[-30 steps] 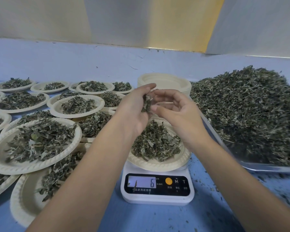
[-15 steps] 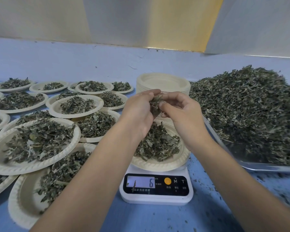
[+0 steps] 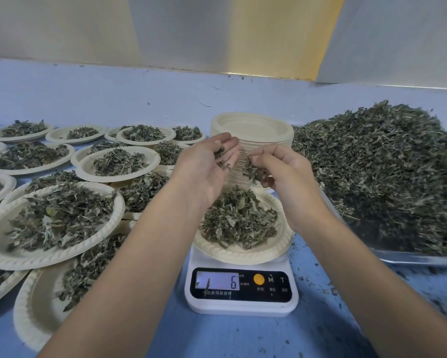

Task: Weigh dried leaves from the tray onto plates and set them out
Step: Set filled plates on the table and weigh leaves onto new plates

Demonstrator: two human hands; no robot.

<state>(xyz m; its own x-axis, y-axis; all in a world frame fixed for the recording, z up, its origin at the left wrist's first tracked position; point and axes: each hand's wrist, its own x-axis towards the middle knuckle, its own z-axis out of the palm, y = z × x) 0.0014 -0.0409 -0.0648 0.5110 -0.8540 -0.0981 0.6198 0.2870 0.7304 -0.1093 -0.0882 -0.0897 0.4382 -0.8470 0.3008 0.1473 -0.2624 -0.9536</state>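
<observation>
Hands parted vs 0.5 s ago: left grip (image 3: 206, 171) spread, few crumbs; right grip (image 3: 284, 174) pinches dried leaves (image 3: 252, 171) over plate (image 3: 237, 255) on scale (image 3: 243, 304). Leaves prob. v. light, brittle: take loose pinches, no crushing.

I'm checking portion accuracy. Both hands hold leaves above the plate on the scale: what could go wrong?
The open left hand may let its loose leaves slide onto the filled plates nearby, spoiling weighed portions. The right hand pinches a leaf clump near the far rim of the plate on the scale; bits might fall outside, so the display reads short.
</observation>
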